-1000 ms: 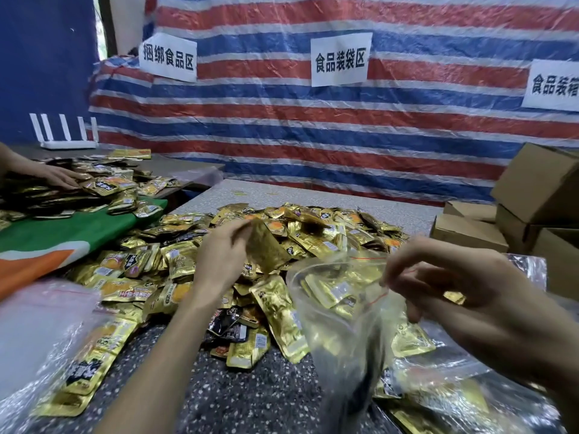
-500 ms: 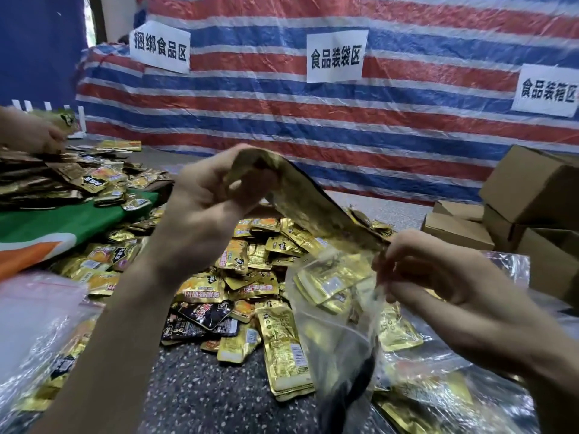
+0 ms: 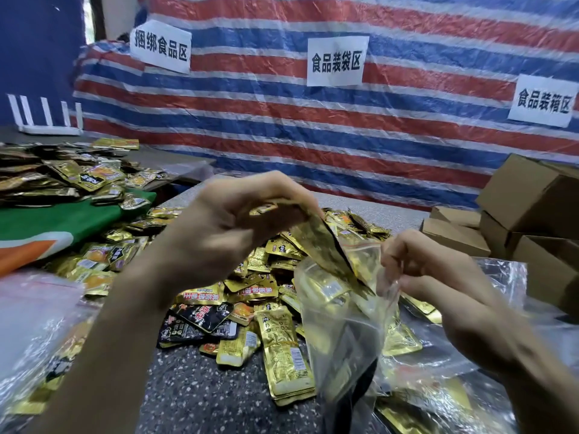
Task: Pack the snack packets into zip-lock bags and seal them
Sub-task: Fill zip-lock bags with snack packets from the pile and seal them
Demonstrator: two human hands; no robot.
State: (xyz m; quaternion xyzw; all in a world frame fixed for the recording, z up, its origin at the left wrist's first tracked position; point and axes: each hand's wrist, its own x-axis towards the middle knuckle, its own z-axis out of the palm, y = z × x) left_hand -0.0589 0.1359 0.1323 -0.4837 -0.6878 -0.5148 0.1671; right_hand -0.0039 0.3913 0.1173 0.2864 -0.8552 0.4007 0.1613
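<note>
Up against a red-white-blue striped tarp [image 3: 313, 126], at a speckled grey worktop [image 3: 194, 399] heaped with gold foil snack packets [image 3: 282, 355]. Pinching one gold packet [image 3: 322, 245] by its top in the left hand [image 3: 225, 227], lower end poking into a clear plastic zip-lock bag [image 3: 338, 336]. Pinching the bag's rim with the right hand [image 3: 438, 277].

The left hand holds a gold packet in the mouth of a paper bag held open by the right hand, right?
Not paper: the head view shows a clear plastic bag. The left hand holds the gold packet in its mouth; the right hand holds it open.
</note>
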